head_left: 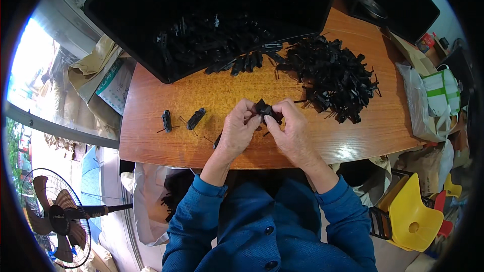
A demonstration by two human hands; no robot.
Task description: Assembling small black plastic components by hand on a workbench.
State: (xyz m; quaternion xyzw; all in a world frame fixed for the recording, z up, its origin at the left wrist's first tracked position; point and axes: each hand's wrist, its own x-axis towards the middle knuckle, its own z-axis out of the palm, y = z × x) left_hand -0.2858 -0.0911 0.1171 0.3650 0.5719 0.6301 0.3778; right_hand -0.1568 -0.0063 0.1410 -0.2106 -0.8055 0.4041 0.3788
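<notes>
- A broad black tray-like thing (126,25) takes up the back left of the bench (201,90); dark pieces show over its surface, with more along its front edge (it is too dark there to tell its depth).
- Below the bench on the left, a white bag (146,211) gapes open, with dark bits (171,199) showing at its mouth.
- At the right end, a clear plastic bag (412,103) lies against a green-and-white package (441,90).
- The left hand (237,131) is closed, thumb and fingers pinching one side of a small black piece (264,110).
- The right hand (291,131) pinches the other side of that same piece, its thumb tip near the left thumb; the piece is held up over the front middle of the bench.
- A heaped pile (335,73) of black pieces lies right of and behind the hands, close to the right fingers.
- Two loose black pieces (196,119) lie well left of the hands; another dark piece (217,141) is partly hidden by the left wrist.
- The bench's front edge runs under the wrists. Bare wood stretches left of the hands, and between the pile and the right end.
</notes>
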